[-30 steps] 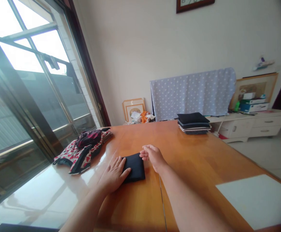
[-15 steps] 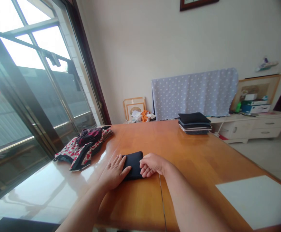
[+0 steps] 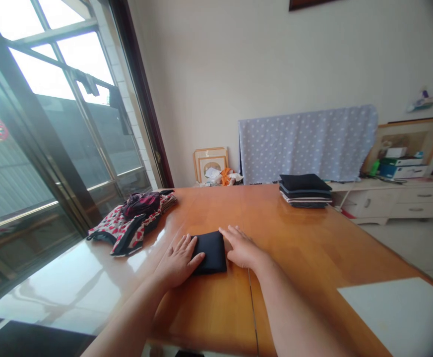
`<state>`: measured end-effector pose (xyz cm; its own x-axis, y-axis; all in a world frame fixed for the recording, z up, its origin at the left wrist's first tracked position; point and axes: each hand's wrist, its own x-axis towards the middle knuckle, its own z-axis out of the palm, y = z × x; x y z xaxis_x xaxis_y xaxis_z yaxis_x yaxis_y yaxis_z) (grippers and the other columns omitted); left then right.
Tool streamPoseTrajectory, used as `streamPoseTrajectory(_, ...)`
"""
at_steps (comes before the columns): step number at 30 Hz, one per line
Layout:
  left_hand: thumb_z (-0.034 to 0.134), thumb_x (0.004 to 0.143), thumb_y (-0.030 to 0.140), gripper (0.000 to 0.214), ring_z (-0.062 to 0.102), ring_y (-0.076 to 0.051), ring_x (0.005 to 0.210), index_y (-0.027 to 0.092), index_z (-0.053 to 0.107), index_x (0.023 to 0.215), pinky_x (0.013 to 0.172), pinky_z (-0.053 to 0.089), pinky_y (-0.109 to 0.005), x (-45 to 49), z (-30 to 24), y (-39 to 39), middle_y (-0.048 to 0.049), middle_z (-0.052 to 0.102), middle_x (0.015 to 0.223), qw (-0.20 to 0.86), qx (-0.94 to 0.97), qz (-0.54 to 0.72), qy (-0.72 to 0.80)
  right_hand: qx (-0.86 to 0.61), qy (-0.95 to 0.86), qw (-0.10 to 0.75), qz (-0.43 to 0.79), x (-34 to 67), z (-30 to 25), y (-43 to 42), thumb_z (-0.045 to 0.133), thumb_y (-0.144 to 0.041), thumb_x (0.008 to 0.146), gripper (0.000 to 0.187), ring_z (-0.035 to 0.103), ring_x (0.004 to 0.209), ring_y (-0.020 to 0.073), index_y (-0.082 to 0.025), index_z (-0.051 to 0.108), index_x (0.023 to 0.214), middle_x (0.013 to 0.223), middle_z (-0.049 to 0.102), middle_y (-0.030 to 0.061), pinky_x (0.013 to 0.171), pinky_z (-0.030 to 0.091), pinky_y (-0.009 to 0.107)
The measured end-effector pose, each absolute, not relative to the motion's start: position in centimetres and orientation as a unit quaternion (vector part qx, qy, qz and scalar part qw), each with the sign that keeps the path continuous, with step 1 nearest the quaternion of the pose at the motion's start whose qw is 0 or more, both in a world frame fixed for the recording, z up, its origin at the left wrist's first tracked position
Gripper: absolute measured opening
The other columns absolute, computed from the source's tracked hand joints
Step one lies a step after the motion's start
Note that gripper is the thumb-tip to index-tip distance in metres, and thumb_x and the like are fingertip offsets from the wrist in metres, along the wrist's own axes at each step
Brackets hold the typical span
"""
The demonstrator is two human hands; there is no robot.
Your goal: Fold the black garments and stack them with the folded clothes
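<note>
The folded black cloth (image 3: 209, 253) lies flat on the wooden bench (image 3: 313, 233), near the middle of its near side. It is a soft square shape, a little longer than it is wide, and the long way runs from the near edge toward the far edge, with a slight lean.

By the glass door (image 3: 71, 129), at the left edge of the bench, sits a heap of red and white heart-print cloth (image 3: 127, 233) with a dark red cloth (image 3: 141, 204) on top. The left hand (image 3: 179, 262) is open and flat, and its fingertips touch the left side of the black cloth. The right hand (image 3: 243, 248) is open too, with its fingers spread, and sits just beside the right side of the cloth. Neither hand grips it.

Further right, near the far edge of the bench, is a stack of folded dark clothes (image 3: 305, 191). A white sheet (image 3: 398, 317) lies at the near right corner.
</note>
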<state>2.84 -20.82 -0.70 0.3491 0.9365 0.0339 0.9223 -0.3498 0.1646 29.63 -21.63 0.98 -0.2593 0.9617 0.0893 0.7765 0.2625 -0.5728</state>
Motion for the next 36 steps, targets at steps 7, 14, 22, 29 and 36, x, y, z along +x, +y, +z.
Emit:
streamPoseTrajectory(7, 0.019, 0.093, 0.074, 0.084, 0.002, -0.028, 0.153, 0.023, 0.020, 0.159, 0.120, 0.002, -0.053, 3.0, -0.3, -21.1, -0.0088, 0.009, 0.166, 0.076, 0.819, 0.064, 0.565, -0.513, -0.814, 0.173, 0.208, 29.2, 0.7, -21.7, 0.062, -0.014, 0.075, 0.093, -0.003, 0.153, 0.0305, -0.044, 0.024, 0.154, 0.167, 0.000, -0.0001, 0.120, 0.012, 0.054)
streamPoseTrajectory(14, 0.019, 0.093, 0.074, 0.083, 0.003, -0.028, 0.153, 0.023, 0.023, 0.159, 0.120, 0.002, -0.055, 3.2, 0.5, -21.5, -0.0096, 0.012, 0.165, 0.093, 0.816, 0.067, 0.566, -0.476, -0.842, 0.174, 0.185, 28.6, 1.1, -22.1, 0.060, -0.006, 0.071, 0.085, -0.004, 0.153, 0.0303, -0.047, 0.045, 0.144, 0.167, 0.006, -0.0049, 0.120, 0.008, 0.055)
streamPoseTrajectory(22, 0.032, 0.090, 0.076, 0.080, 0.004, -0.031, 0.153, 0.034, 0.022, 0.158, 0.117, 0.002, -0.064, 2.5, 2.0, -22.6, -0.0077, 0.012, 0.166, 0.130, 0.826, 0.079, 0.543, -0.471, -0.834, 0.238, 0.158, 27.6, 1.3, -22.2, 0.056, -0.022, 0.087, 0.042, 0.011, 0.152, 0.0291, -0.037, 0.066, 0.124, 0.158, 0.038, 0.0011, 0.118, 0.015, 0.057)
streamPoseTrajectory(29, 0.071, 0.072, 0.064, 0.093, 0.026, -0.037, 0.148, 0.029, 0.037, 0.151, 0.118, 0.000, -0.066, 1.6, 1.9, -23.9, -0.0120, 0.038, 0.157, 0.081, 0.849, 0.153, 0.499, -0.474, -0.812, 0.289, 0.180, 27.5, 1.7, -21.9, 0.056, -0.028, 0.091, 0.035, 0.021, 0.151, 0.0266, -0.035, 0.065, 0.124, 0.150, 0.050, 0.0035, 0.118, 0.010, 0.061)
streamPoseTrajectory(36, 0.058, 0.085, 0.032, 0.025, 0.064, -0.023, 0.096, 0.022, 0.065, 0.106, 0.093, 0.047, -0.039, 1.3, 3.1, -23.6, -0.0046, 0.071, 0.102, 0.221, 0.771, 0.376, 0.464, -0.434, -0.751, 0.402, 0.294, 27.8, 2.6, -21.7, 0.058, -0.043, 0.090, 0.032, 0.054, 0.129, 0.0277, -0.029, 0.070, 0.117, 0.121, 0.071, 0.0030, 0.120, 0.014, 0.056)
